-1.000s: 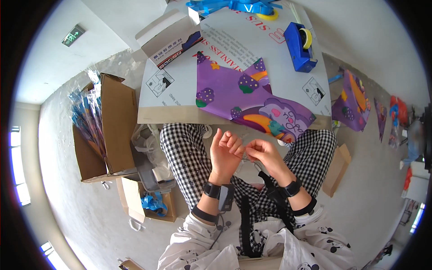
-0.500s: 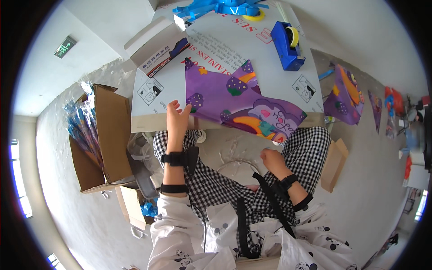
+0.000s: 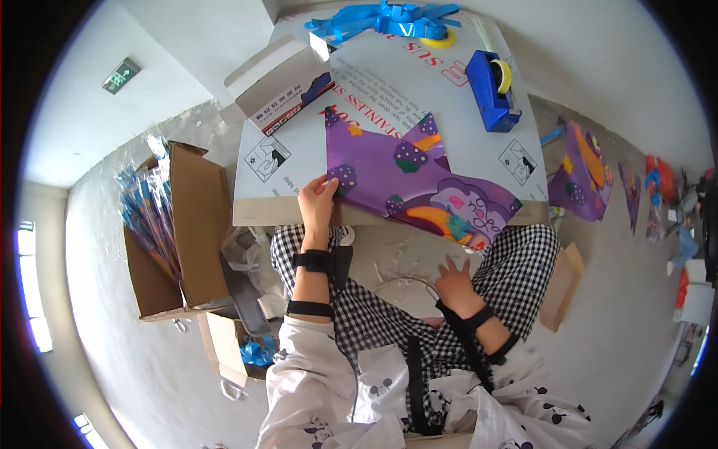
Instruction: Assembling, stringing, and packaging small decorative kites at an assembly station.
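Observation:
My left hand (image 3: 318, 199) reaches forward onto the near left corner of a purple patterned wrapping sheet (image 3: 407, 176) and pinches its edge. The sheet lies partly folded on a low white board (image 3: 277, 172) in front of my knees. My right hand (image 3: 454, 280) hovers lower, above my checked trouser leg, with its fingers spread and nothing in it. A blue tape dispenser (image 3: 491, 90) stands at the board's far right. Blue ribbon (image 3: 389, 16) is piled at the far edge.
An open brown cardboard box (image 3: 183, 232) with blue-wrapped items stands to my left. A small open printed carton (image 3: 283, 86) lies at the board's far left corner. More purple wrapped sheets (image 3: 580, 176) lie on the floor to the right, next to a brown paper bag (image 3: 562, 284).
My hands were together over my lap. The left hand has reached forward and taken the sheet's near corner; the right hand has dropped lower and opened.

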A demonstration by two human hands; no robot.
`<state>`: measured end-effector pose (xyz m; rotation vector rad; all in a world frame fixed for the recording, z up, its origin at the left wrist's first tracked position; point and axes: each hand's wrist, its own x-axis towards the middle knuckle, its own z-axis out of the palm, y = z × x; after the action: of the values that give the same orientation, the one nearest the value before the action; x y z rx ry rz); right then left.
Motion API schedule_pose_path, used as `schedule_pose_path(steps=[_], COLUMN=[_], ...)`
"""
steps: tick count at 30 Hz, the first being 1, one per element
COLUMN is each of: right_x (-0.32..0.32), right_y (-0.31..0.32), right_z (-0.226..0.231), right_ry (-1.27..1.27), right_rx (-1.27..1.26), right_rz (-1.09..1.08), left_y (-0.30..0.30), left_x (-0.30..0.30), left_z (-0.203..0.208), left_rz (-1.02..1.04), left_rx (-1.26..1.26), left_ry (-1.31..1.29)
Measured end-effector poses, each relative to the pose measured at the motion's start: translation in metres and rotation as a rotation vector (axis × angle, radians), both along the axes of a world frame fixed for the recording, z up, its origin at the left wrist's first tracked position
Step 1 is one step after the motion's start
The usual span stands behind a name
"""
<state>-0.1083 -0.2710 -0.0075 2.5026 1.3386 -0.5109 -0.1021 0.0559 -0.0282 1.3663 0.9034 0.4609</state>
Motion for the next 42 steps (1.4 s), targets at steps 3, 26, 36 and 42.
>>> schedule_pose_path(steps=[3, 26, 36, 42], right_x=[0.003, -0.001, -0.032, -0.027], right_y=[-0.003, 0.033, 0.033, 0.022], right_z=[0.002, 0.192, 0.2, 0.199], right_ry=[0.901, 0.737, 0.34, 0.73], right_rx=[0.518, 0.958, 0.89, 0.982], right_rz=[-0.578, -0.15, -0.107, -0.186], left_y=[0.005, -0.2, -0.207, -0.193], left_x=[-0.003, -0.147, -0.152, -0.142], left_z=[-0.002, 0.142, 0.136, 0.16], left_rz=[-0.065, -0.947, -0.78, -0.809], left_rx=[-0.085, 0.501, 0.371, 0.475], left_ry=[0.01, -0.309, -0.285, -0.299])
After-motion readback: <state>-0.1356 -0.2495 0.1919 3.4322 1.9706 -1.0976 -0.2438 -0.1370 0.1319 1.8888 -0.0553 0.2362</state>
